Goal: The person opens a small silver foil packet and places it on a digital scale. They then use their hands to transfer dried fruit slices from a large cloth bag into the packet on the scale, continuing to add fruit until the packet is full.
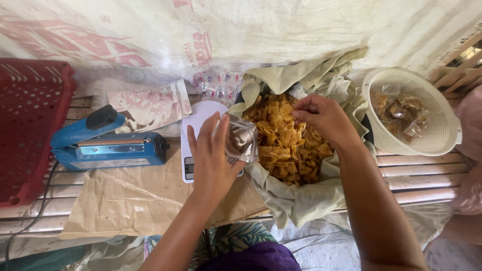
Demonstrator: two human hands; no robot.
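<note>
My left hand holds a small clear plastic pouch open above a white kitchen scale. My right hand reaches into a heap of yellow fried chips and pinches some between its fingertips. The chips lie in a pale green cloth liner spread over a container. The pouch sits just left of the chip heap, and a few brownish chips show inside it.
A blue heat sealer stands left of the scale on brown paper. A red crate is at far left. Empty pouches lie behind. A white colander with filled packets sits at right on wooden slats.
</note>
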